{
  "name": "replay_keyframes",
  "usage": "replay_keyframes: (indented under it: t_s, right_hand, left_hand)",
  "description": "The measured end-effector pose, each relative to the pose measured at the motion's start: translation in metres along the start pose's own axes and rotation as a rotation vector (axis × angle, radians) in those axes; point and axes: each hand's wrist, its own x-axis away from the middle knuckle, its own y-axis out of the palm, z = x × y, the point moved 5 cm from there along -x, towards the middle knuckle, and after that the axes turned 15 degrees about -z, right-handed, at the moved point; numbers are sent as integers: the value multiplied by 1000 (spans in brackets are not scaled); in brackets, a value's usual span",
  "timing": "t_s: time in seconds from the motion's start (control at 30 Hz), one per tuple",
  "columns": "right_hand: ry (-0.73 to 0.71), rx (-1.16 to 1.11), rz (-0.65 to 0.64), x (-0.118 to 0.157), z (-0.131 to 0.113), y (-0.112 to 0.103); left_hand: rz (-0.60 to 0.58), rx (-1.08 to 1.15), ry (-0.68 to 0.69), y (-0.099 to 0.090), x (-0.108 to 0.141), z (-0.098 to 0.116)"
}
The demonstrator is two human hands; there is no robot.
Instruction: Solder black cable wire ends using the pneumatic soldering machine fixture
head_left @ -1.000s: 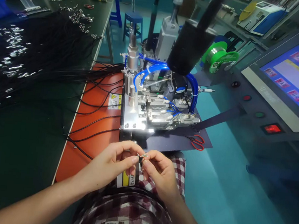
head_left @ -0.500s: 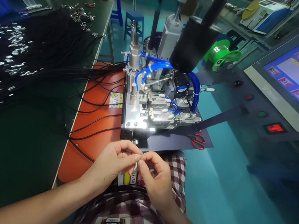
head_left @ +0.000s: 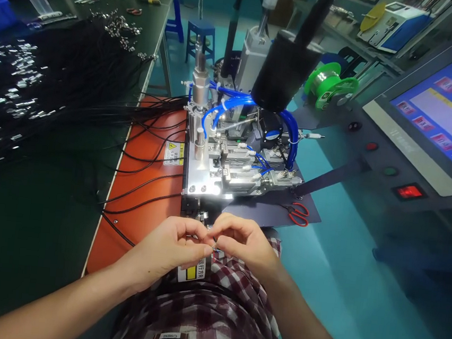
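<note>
In front of the machine, just above the lap, both hands meet at the fingertips around a tiny thin wire end (head_left: 216,249). My left hand (head_left: 174,244) pinches at it from the left with thumb and forefinger. My right hand (head_left: 245,240) is bent over from the right, its thumb and forefinger closed at the same spot. Most of what they hold is hidden by the fingers. Beyond the hands stands a metal machine (head_left: 246,163) with blue air tubes (head_left: 236,100). Several black cables (head_left: 143,203) run across an orange board (head_left: 144,183) into the machine's left side.
A big heap of black cables (head_left: 50,83) with shiny ends covers the dark table at left. Red-handled scissors (head_left: 298,215) lie on the machine's base. To the right stands a control panel with a screen (head_left: 451,111). A green-rimmed solder wire spool (head_left: 325,88) is behind the machine.
My right hand has turned and risen over the fingertips, its fingers now bent across from the right. My left hand stays nearly in place, still pinching. The view has shifted slightly.
</note>
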Motion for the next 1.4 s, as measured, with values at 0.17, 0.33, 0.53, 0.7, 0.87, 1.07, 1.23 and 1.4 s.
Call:
replay_keyframes:
  t_s: [0.17, 0.33, 0.53, 0.7, 0.87, 1.07, 1.23, 1.4]
  right_hand:
    - [-82, 38, 28, -5, 4, 0]
    - [-91, 28, 134, -5, 10, 1]
    - [-57, -207, 282, 2, 24, -2]
    - [62, -99, 281, 12, 28, 8]
    - [69, 2, 297, 9, 21, 16]
    - [75, -4, 396, 6, 29, 25]
    - [33, 61, 511, 4, 34, 37]
    - [21, 180, 523, 7, 28, 32]
  left_hand:
    - [-56, 10, 3, 0, -2, 0]
    - [-81, -7, -1, -1, -3, 1]
    - [39, -25, -51, -5, -1, -2]
    - [136, -20, 21, -10, 0, -2]
    - [171, 2, -3, -9, 0, -3]
    - [180, 68, 10, -7, -2, -4]
    - [203, 96, 45, -10, -2, -7]
    - [212, 62, -1, -13, -2, -10]
